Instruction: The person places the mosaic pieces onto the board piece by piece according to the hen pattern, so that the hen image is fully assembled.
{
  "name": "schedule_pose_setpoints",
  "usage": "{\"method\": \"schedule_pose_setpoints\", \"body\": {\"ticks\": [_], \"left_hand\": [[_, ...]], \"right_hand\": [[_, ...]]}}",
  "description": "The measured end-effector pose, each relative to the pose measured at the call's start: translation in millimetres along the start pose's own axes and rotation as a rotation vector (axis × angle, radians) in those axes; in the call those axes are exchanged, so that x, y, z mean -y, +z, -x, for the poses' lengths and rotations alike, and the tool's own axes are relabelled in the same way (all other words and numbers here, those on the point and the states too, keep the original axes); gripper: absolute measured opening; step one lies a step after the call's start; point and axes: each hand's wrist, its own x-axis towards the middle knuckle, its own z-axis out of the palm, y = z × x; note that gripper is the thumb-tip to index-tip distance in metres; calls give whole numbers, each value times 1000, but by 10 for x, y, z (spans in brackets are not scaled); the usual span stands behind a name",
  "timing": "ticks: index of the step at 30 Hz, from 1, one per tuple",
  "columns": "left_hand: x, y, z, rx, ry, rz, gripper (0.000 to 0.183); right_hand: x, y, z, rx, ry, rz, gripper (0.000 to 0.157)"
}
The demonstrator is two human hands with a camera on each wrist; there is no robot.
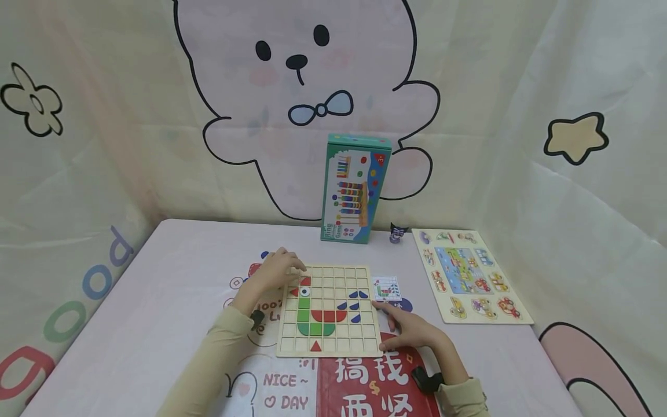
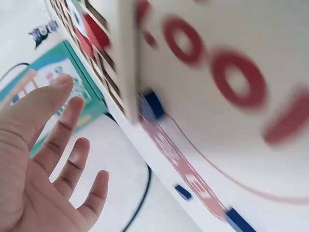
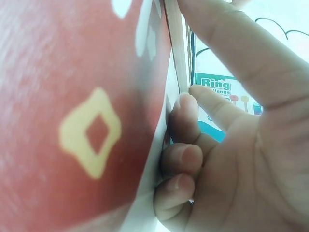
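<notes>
A wooden grid board (image 1: 344, 341) lies on the table with coloured pieces in its squares. Green squares (image 1: 304, 313), a red strip (image 1: 329, 316), blue pieces (image 1: 356, 318), a red triangle (image 1: 315, 346) and an eye piece (image 1: 304, 292) form a picture. My left hand (image 1: 277, 267) hovers at the board's far left corner, fingers loosely bent, palm bare in the left wrist view. At the board's right edge, my right hand (image 1: 414, 331) rests its index fingertip and thumb; its other fingers bend beside the board's side (image 3: 179, 53).
A small pattern card (image 1: 387, 288) lies right of the board. Farther right is a picture puzzle board (image 1: 438, 310). A green ring-game box (image 1: 354, 191) and a small figurine (image 1: 397, 233) stand at the back. Loose blue pieces (image 2: 182, 192) lie left of the board.
</notes>
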Motion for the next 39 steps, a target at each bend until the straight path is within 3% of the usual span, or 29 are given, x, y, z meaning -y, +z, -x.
{"method": "schedule_pose_setpoints", "body": {"ticks": [6,17,30,39], "left_hand": [[249,-79,39,-43,8,-24,18],[614,-119,31,-25,-38,-48,17],[722,-270,56,29,-136,-73,23],[840,-316,61,3,-200,-103,25]], "right_hand": [[-20,1,1,6,-13,12,89],[-18,6,-7,-1,-30,27,89],[-28,13,-18,0,-7,11,88],[-14,4,-6,-6,-11,8,88]]}}
